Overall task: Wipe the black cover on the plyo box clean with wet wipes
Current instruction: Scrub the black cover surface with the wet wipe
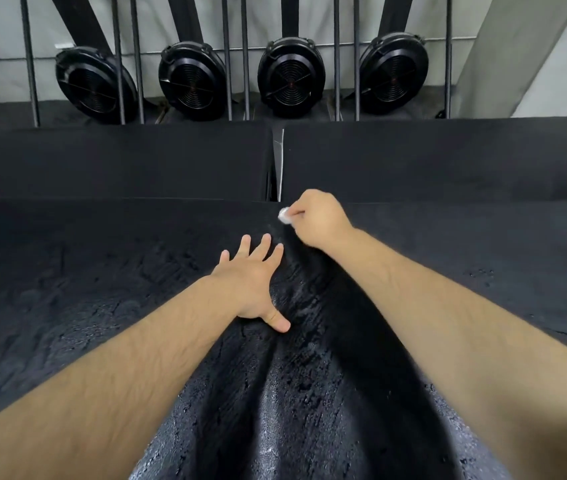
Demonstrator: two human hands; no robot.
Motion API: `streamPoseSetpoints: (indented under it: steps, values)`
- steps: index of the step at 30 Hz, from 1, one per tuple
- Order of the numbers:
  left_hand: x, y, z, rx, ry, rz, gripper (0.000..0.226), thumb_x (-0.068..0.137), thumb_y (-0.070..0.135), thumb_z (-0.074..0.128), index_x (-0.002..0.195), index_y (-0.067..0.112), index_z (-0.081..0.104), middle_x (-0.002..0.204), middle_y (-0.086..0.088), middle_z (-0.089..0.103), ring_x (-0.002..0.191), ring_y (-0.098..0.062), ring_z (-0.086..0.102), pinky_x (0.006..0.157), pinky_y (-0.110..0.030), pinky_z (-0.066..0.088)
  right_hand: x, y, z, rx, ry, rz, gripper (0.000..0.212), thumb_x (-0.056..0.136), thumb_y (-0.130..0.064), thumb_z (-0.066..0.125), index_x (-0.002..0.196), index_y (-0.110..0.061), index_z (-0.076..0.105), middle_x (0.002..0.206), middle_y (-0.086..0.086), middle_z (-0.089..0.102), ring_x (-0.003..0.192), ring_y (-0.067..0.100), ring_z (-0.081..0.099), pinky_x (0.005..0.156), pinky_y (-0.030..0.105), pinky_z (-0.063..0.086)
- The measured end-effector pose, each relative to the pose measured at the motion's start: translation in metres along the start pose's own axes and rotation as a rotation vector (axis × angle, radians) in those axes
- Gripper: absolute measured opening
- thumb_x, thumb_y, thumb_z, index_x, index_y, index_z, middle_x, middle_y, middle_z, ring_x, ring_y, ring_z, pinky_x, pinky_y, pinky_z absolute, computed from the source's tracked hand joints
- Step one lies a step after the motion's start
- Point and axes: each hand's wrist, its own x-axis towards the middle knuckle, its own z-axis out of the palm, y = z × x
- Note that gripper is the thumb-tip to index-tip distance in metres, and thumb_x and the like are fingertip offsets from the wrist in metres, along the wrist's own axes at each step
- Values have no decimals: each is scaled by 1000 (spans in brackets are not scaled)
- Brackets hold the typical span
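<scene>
The black cover (102, 289) of the plyo box fills the lower frame, rough in texture and glistening wet down the middle. My right hand (320, 216) grips a small balled white wet wipe (284, 215) and presses it on the cover near the far edge. My left hand (252, 282) lies flat on the cover with fingers spread, a little nearer to me and just left of the right hand.
Two more black-covered boxes (119, 161) stand beyond, with a narrow gap (277, 164) between them. Behind them, several black fan-wheel machines (290, 81) stand upright among metal bars against a grey wall.
</scene>
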Motion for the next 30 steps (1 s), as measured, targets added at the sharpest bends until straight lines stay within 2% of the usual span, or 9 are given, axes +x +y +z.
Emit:
streamPoseSetpoints:
  steps: [2, 6, 12, 15, 17, 20, 23, 28, 30]
  values:
    - [1, -2, 1, 4, 10, 6, 144, 60, 71, 80, 157, 28, -18, 162, 5, -29, 149, -28, -27, 120, -56, -3, -16, 2, 0, 17, -69, -111, 19, 93, -12, 61, 86, -17, 78, 78, -9, 56, 78, 14, 57, 73, 29, 46]
    - [2, -2, 3, -11, 24, 10, 144, 60, 71, 80, 157, 29, -18, 163, 6, -28, 149, -28, -27, 121, -56, -4, -2, 43, -41, 91, 44, 113, 16, 95, -24, 66, 102, -23, 81, 90, -18, 61, 101, 10, 63, 80, 14, 39]
    - [4, -1, 3, 0, 19, 0, 144, 60, 70, 81, 156, 29, -19, 162, 6, -29, 149, -28, -28, 121, -57, -4, -32, 27, -21, 55, -38, -58, 18, 94, -17, 65, 94, -24, 81, 88, -17, 62, 91, 5, 62, 82, 18, 46]
    - [5, -2, 3, -8, 23, -7, 144, 61, 70, 81, 156, 30, -20, 162, 6, -30, 149, -28, -28, 121, -57, -4, -11, 52, -45, 85, 50, 100, 11, 93, -26, 71, 94, -24, 82, 84, -19, 64, 89, -2, 63, 75, 6, 40]
    - [4, -2, 5, -12, 23, -7, 143, 61, 70, 80, 155, 31, -21, 161, 6, -31, 148, -27, -29, 122, -56, -6, -6, 57, -50, 70, 69, 162, 15, 95, -21, 66, 94, -19, 81, 85, -14, 63, 93, 11, 66, 75, 15, 41]
    - [4, -2, 7, -22, 19, -16, 143, 62, 69, 81, 155, 32, -22, 160, 6, -33, 147, -26, -32, 122, -56, -8, -43, 33, -32, 83, 34, 46, 18, 97, -23, 64, 92, -21, 81, 78, -10, 61, 82, 12, 61, 71, 18, 43]
    - [2, 2, 3, 9, 1, -17, 141, 65, 66, 81, 154, 31, -23, 159, 8, -35, 147, -21, -32, 121, -58, -6, -81, 29, -32, 65, -58, -95, 18, 97, -19, 63, 100, -20, 81, 93, 1, 68, 90, 19, 64, 85, 30, 51]
    - [-8, 14, 1, 95, 28, 90, 128, 77, 55, 77, 156, 28, -20, 162, 11, -28, 150, -13, -24, 124, -51, -2, -32, 65, -53, 121, 85, 191, 17, 96, -21, 65, 105, -17, 80, 113, -2, 69, 107, 20, 64, 88, 24, 48]
    - [-10, 13, 2, 75, 42, 104, 126, 78, 53, 77, 156, 29, -19, 163, 10, -26, 151, -13, -21, 125, -49, -1, -34, 61, -47, 127, 97, 229, 18, 96, -22, 65, 106, -16, 79, 107, -4, 71, 104, 18, 65, 89, 28, 52]
